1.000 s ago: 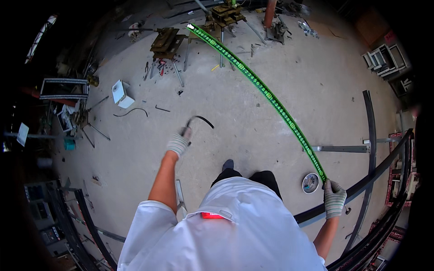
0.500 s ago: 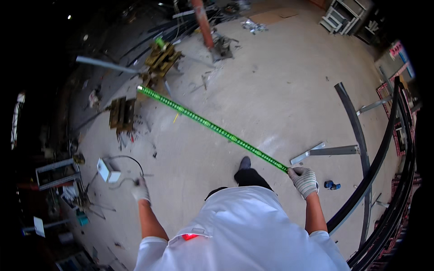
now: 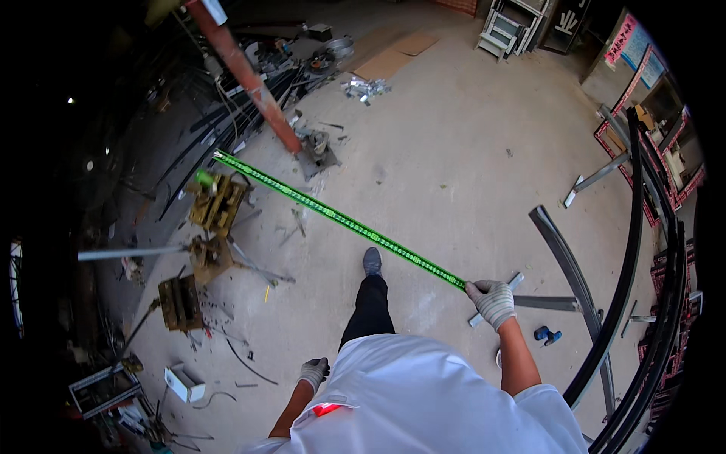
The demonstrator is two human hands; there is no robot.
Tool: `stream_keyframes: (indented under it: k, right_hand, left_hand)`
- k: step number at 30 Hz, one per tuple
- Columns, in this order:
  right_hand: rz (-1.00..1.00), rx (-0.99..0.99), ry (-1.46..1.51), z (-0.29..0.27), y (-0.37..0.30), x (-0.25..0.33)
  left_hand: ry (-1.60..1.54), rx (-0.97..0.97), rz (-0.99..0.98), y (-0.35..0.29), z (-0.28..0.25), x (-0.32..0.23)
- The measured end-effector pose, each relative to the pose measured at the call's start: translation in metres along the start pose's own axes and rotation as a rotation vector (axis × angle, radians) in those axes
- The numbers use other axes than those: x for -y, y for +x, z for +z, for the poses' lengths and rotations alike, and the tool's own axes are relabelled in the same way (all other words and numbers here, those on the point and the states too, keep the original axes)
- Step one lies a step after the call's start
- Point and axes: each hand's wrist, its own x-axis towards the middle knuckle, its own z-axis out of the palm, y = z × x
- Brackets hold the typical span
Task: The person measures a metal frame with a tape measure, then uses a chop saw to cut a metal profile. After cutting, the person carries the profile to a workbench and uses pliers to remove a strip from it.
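A long green tape measure blade stretches out stiff and slanting from my right hand toward the far left, with a metal tip at its far end. My right hand, in a striped pale work glove, is closed on the blade's near end. The tape's case cannot be seen. By my left hip hangs my left hand, also gloved, with its fingers curled in. No object shows in it. One dark shoe steps forward beneath the tape.
Long curved black profiles lie on metal supports at the right, near a blue power drill on the floor. Brownish machines stand at the left, a red post behind them. A white box sits at the lower left.
I have moved forward over the floor. My left hand has swung in toward my hip. The tape stays extended in my right hand, and the machines now appear farther left and nearer.
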Motion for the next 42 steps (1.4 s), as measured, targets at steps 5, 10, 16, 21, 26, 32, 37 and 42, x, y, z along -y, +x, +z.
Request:
stream_keyframes:
  k: [5, 10, 16, 21, 26, 32, 37, 42]
  right_hand:
    - [0.107, -0.074, 0.021, -0.001, 0.106, 0.002]
    - [0.300, -0.130, 0.192, -0.033, 0.197, 0.034]
    - [0.441, -0.135, 0.210, -0.069, 0.303, 0.068]
    - [0.500, -0.119, 0.331, -0.093, 0.428, 0.056]
    - [0.448, -0.156, 0.263, -0.139, 0.589, 0.041]
    - [0.248, -0.134, 0.080, -0.259, 0.769, 0.099]
    - [0.141, -0.119, -0.030, -0.332, 0.917, 0.132]
    - [0.211, 0.014, 0.012, -0.385, 1.049, 0.202]
  left_hand:
    - [-0.084, -0.031, -0.027, 0.098, -0.016, -0.165]
    - [0.098, 0.006, 0.214, 0.154, -0.011, -0.386]
    - [0.185, 0.045, 0.539, 0.165, 0.031, -0.662]
    - [0.131, 0.130, 0.658, 0.190, 0.099, -0.796]
    - [0.337, 0.044, 0.455, 0.242, 0.136, -0.822]
    - [0.088, -0.042, -0.037, 0.256, 0.149, -0.844]
    - [-0.131, -0.045, -0.106, 0.306, 0.199, -0.942]
    - [-0.064, 0.283, -0.036, 0.444, 0.211, -1.031]
